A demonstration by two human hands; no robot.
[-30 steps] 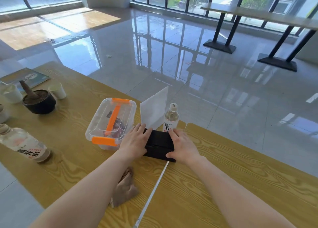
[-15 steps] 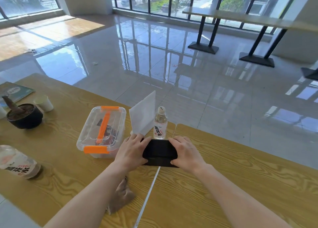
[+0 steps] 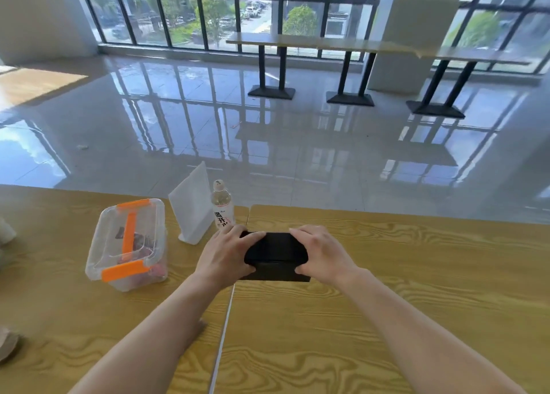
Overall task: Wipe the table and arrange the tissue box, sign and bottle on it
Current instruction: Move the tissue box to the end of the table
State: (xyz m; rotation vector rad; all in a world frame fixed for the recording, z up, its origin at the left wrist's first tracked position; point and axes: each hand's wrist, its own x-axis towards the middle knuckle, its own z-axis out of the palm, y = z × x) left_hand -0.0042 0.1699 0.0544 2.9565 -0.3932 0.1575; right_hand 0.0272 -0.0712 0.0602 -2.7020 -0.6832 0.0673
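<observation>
A black tissue box (image 3: 275, 255) lies on the wooden table (image 3: 416, 289) near its far edge. My left hand (image 3: 224, 256) grips the box's left end and my right hand (image 3: 323, 255) grips its right end, fingers curled over the top. Just behind the left hand stands a small water bottle (image 3: 222, 204) with a white cap. A white standing sign (image 3: 193, 206) leans upright to the bottle's left. The brown cloth is mostly hidden under my left forearm.
A clear plastic container with orange clips (image 3: 129, 244) sits left of the sign. A seam (image 3: 221, 343) runs between two table halves. Beyond the table's far edge is glossy tiled floor, with long tables on black legs (image 3: 348, 75) by the windows.
The view has tilted up and shifted right, so the bowl, cups and lying bottle on the left left the frame. Both hands still hold the black box, now closing further over its ends.
</observation>
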